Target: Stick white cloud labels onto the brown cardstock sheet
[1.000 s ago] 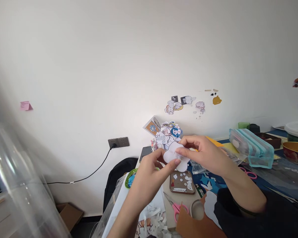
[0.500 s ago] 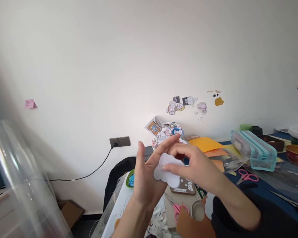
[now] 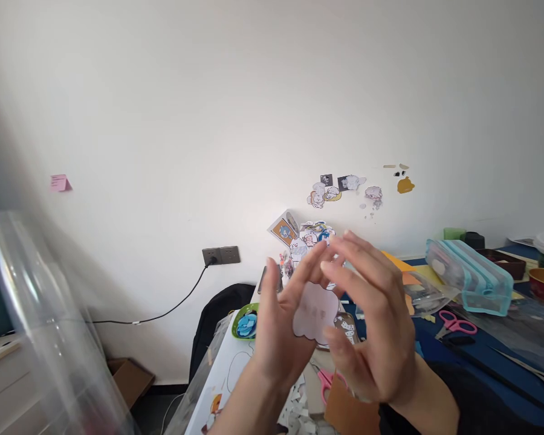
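Note:
My left hand (image 3: 283, 326) is open, palm up, with its thumb raised and fingers stretched out. Across its palm lies a white, cloud-shaped paper cut-out (image 3: 316, 311) with faint grey marks. My right hand (image 3: 376, 314) is open at the cut-out's right side, fingers apart and slightly curved. Its thumb tip is close to the lower right edge; I cannot tell whether it touches. Below the hands are pink-handled scissors (image 3: 329, 382), partly hidden, and a piece of brown paper (image 3: 351, 411). White paper scraps (image 3: 295, 402) are scattered beside them.
A green dish (image 3: 236, 326) of blue pieces stands left of my hands. On the right are a clear turquoise case (image 3: 471, 275), more pink scissors (image 3: 457, 322) and a black pen-like stick (image 3: 498, 373). Paper figures (image 3: 306, 241) lean at the wall. A clear plastic roll (image 3: 40, 326) stands left.
My right hand has turned and spread its fingers, its thumb coming off the middle of the cut-out. The cut-out stays on my left palm. The view has shifted slightly.

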Action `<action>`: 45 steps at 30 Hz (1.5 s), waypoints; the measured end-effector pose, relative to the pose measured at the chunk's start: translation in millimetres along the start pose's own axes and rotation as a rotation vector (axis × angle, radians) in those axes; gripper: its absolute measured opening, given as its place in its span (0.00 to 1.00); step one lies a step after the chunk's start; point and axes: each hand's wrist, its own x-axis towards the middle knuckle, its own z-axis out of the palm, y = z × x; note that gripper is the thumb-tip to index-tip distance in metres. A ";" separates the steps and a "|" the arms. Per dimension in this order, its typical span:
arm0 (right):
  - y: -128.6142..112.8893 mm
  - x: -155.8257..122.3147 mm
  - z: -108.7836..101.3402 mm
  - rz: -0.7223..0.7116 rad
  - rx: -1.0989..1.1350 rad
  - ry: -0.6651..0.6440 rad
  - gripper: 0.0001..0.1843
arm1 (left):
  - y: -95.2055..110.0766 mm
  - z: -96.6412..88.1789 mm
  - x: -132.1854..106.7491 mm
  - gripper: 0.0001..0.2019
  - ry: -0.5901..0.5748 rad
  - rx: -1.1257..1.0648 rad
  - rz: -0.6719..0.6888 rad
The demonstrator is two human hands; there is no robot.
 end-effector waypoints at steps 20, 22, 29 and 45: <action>42.0 -1.3 14.3 0.186 0.098 -0.200 0.11 | 6.4 -13.9 8.7 0.40 0.114 0.049 -0.031; 34.6 -2.7 20.7 0.192 0.157 -0.249 0.08 | 7.0 -16.2 10.2 0.39 0.158 0.043 -0.060; 28.4 -1.2 23.8 0.241 0.351 -0.211 0.05 | 13.1 -16.9 12.3 0.37 0.162 0.030 -0.045; 14.3 7.8 -2.3 0.300 0.470 -0.246 0.05 | 25.6 -35.3 21.9 0.19 0.173 -0.287 -0.054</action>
